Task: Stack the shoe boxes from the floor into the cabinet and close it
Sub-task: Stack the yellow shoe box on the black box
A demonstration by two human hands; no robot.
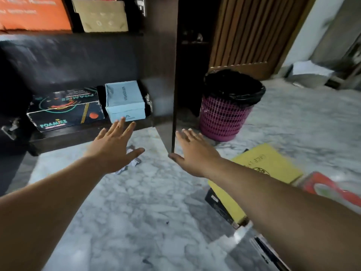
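Both our hands are spread flat, holding nothing: left hand [115,147] reaches twd the pale blue shoe box [125,101] on the cabinet's bottom shelf [82,132], fingertips just short of it; right hand [192,151] has its thumb on the cabinet door [166,122] edge. Black Foamies box [64,110] sits beside the blue one. Yellow box [259,169] lies on the marble floor [136,212] w/ open room ahead.

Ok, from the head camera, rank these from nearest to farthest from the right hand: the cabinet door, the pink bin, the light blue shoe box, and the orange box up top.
From the right hand:
1. Cabinet door, its edge at the thumb.
2. Pink bin, just beyond the fingers, to the right.
3. Light blue shoe box, left, on the bottom shelf.
4. Orange box, far upper left.
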